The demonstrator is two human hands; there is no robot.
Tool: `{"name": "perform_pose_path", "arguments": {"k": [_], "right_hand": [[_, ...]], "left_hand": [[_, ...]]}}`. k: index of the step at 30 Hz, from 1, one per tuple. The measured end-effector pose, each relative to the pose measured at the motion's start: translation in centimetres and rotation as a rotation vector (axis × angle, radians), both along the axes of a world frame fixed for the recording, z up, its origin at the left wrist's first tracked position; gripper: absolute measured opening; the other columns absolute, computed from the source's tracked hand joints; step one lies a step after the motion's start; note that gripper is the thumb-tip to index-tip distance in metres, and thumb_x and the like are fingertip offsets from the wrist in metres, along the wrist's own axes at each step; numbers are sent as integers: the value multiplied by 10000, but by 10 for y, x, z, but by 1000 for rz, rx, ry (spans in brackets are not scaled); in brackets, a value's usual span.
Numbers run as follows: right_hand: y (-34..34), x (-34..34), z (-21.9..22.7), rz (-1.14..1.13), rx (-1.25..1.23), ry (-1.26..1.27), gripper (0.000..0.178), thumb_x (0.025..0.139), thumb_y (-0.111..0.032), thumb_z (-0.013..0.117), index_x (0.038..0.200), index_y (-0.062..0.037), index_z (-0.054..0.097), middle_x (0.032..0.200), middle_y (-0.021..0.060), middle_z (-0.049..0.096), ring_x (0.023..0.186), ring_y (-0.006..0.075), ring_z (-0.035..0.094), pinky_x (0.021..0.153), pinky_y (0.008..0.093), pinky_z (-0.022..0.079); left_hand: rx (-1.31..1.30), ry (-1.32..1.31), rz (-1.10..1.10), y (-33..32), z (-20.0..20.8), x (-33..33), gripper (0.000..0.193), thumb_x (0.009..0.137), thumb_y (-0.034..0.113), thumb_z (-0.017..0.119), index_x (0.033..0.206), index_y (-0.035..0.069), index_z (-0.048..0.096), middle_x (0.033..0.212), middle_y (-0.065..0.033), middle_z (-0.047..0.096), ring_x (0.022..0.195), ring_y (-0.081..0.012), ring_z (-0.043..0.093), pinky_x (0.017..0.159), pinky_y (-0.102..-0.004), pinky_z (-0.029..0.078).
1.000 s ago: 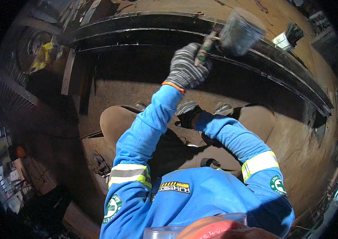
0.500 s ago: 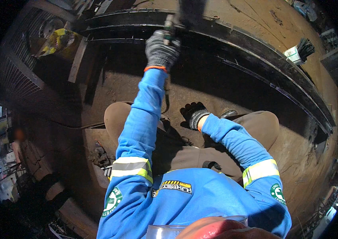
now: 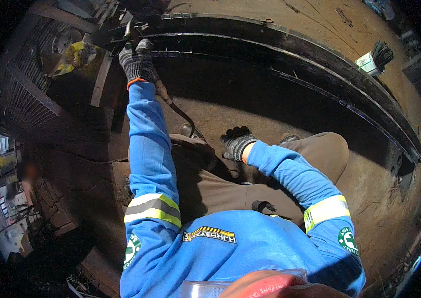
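Observation:
My left hand (image 3: 139,60), in a grey knit glove with an orange cuff, is closed around a welding electrode holder (image 3: 129,34). Its cable (image 3: 183,113) trails from below the hand toward my legs. The holder is over the left end of a long dark steel beam (image 3: 250,44); whether it touches the metal I cannot tell. My right hand (image 3: 238,143), gloved in grey with dark fingers, hangs near my bent knee (image 3: 322,151). Its fingers are apart and nothing shows in them.
A white container of thin dark rods (image 3: 367,64) stands beyond the beam at the right. On the left are a mesh panel (image 3: 32,79), a yellow-marked object (image 3: 79,57) and an upright metal bar (image 3: 101,82). Another person (image 3: 29,174) is at the far left.
My left hand has moved left along the beam with the electrode holder, and its cable has swung with it. My right hand has barely shifted.

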State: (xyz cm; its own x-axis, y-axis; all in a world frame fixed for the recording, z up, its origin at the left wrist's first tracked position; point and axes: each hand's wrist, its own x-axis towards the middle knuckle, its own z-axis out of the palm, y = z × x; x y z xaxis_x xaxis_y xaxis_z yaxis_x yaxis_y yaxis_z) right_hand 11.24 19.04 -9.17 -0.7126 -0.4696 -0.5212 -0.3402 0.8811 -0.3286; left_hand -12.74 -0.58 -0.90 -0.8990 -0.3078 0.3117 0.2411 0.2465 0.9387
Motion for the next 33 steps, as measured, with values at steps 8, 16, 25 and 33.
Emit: {"name": "perform_pose_path", "arguments": {"k": [8,16,25,33], "right_hand": [[8,-6,-2,27,-25,-1,417,731,-392,617,998,-73,590,993,142,602,950,311,568,769,449,448],[10,-2,-13,-2,-49,69,426,737,-390,590,1053,-104,580,1065,132,581,1004,302,542,810,437,429],[15,1,-29,33,-126,45,476,732,-425,593,1054,-77,555,989,153,579,931,326,552,763,458,438],[10,-12,-10,27,5,-109,428,723,-363,600,1053,-91,587,1029,147,600,952,329,572,790,461,443]], "left_hand": [[90,-317,-278,3,-10,-36,210,845,142,430,962,48,576,854,-88,611,765,-203,571,706,-301,421],[-235,136,-739,7,0,-22,218,850,156,483,1014,41,570,919,-66,604,818,-169,569,749,-280,446],[-280,145,-694,15,38,-5,229,820,195,551,999,56,582,884,-34,595,772,-167,539,696,-303,439],[-183,-258,-320,0,23,-23,228,863,122,461,1051,23,542,984,-94,602,853,-191,563,765,-296,441]]}}
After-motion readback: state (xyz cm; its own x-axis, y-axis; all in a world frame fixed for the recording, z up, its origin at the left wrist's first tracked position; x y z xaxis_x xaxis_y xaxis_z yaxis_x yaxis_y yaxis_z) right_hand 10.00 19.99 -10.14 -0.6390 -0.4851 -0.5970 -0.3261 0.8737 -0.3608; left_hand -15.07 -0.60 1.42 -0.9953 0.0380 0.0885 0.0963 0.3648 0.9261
